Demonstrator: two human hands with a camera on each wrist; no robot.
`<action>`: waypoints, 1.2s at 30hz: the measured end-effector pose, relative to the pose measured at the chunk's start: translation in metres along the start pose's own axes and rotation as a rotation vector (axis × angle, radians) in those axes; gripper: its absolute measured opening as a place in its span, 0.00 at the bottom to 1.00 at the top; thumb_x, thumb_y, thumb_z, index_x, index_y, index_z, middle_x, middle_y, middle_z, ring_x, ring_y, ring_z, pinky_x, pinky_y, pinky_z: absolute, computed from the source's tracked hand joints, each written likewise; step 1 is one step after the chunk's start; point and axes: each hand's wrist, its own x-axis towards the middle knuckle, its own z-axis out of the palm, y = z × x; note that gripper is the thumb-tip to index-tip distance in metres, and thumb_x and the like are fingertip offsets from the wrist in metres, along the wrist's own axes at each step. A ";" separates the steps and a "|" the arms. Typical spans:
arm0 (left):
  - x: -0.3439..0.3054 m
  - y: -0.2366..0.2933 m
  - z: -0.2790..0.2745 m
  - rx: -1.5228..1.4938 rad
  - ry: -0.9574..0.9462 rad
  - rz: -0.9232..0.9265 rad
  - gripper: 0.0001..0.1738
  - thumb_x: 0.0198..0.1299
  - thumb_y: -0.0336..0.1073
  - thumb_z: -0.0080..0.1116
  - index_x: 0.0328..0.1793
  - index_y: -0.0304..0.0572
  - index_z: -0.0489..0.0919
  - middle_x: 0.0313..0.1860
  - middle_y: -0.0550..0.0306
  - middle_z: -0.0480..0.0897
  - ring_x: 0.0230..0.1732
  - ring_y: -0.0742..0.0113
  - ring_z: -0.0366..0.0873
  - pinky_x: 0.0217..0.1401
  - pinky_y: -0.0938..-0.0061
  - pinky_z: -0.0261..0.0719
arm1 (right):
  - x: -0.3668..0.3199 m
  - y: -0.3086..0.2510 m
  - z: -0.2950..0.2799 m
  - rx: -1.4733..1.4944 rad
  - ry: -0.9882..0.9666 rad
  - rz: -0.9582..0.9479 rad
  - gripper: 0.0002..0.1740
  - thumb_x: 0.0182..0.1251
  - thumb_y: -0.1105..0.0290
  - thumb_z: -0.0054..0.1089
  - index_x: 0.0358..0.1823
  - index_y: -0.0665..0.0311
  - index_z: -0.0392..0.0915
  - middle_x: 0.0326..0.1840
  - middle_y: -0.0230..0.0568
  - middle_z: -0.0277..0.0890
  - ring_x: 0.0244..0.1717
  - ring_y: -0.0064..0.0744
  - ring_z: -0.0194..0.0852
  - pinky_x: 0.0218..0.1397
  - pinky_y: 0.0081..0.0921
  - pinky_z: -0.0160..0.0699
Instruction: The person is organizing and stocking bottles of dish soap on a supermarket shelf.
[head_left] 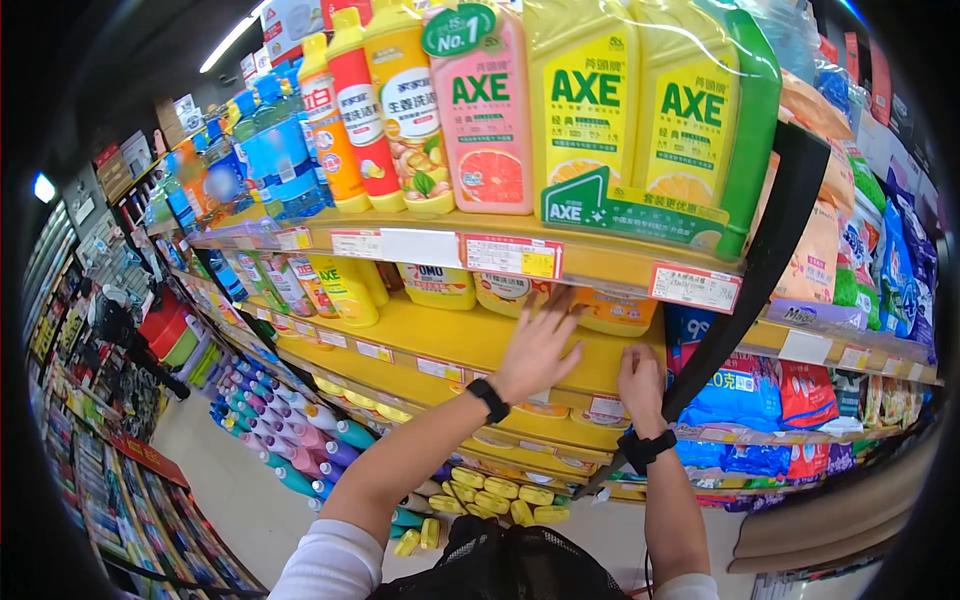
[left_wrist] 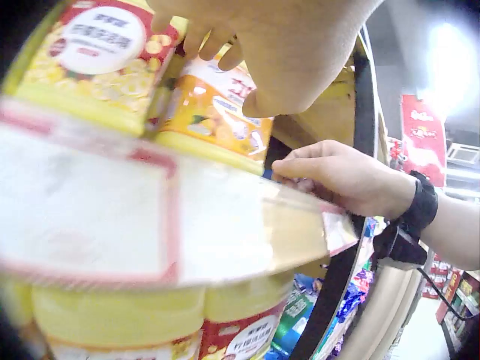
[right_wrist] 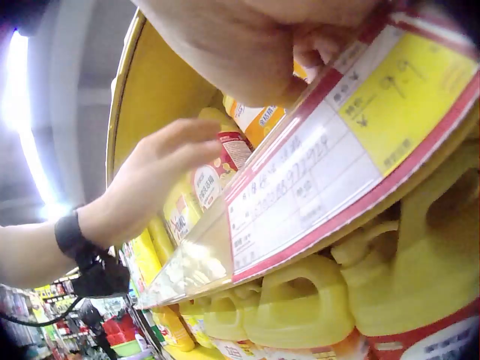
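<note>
My left hand [head_left: 540,350] reaches over the second shelf [head_left: 455,335] with its fingers spread. The fingertips overlap the lower fronts of large yellow detergent bottles in the head view. One is an orange-labelled bottle [left_wrist: 217,112]; beside it stands a bottle with a red and yellow lemon label [left_wrist: 97,45]. My right hand [head_left: 641,380] is at the shelf's right end, next to the black upright [head_left: 745,270]. Its fingers are loosely curled near the shelf edge, and nothing shows in them. Both wrists wear black straps.
Overhead, another shelf carries pink and yellow AXE dish soap bottles [head_left: 585,110]. Price tags [right_wrist: 300,180] line the shelf fronts. Yellow jugs [right_wrist: 300,300] stand on the shelf below. Bagged detergent [head_left: 740,390] fills the racks at right; colourful bottles [head_left: 290,420] stand on the floor at left.
</note>
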 end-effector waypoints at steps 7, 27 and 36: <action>-0.082 -0.069 -0.029 0.055 -0.076 -0.312 0.27 0.67 0.49 0.57 0.61 0.31 0.77 0.64 0.40 0.77 0.70 0.46 0.70 0.77 0.46 0.56 | 0.006 -0.007 0.012 -0.404 -0.132 -0.234 0.21 0.71 0.56 0.55 0.28 0.66 0.81 0.26 0.58 0.81 0.31 0.62 0.81 0.41 0.54 0.77; -0.132 -0.095 -0.022 0.145 0.107 -0.332 0.20 0.63 0.37 0.53 0.53 0.26 0.81 0.57 0.37 0.83 0.63 0.43 0.78 0.72 0.52 0.67 | 0.000 -0.018 0.007 -0.369 -0.101 -0.158 0.19 0.70 0.58 0.56 0.26 0.66 0.79 0.26 0.57 0.81 0.31 0.62 0.81 0.39 0.54 0.77; -0.129 -0.095 -0.022 0.145 0.118 -0.337 0.20 0.61 0.36 0.52 0.53 0.26 0.82 0.57 0.37 0.83 0.62 0.42 0.78 0.72 0.52 0.68 | 0.000 -0.021 0.005 -0.363 -0.096 -0.138 0.19 0.70 0.58 0.56 0.26 0.66 0.79 0.26 0.55 0.81 0.31 0.62 0.80 0.40 0.54 0.76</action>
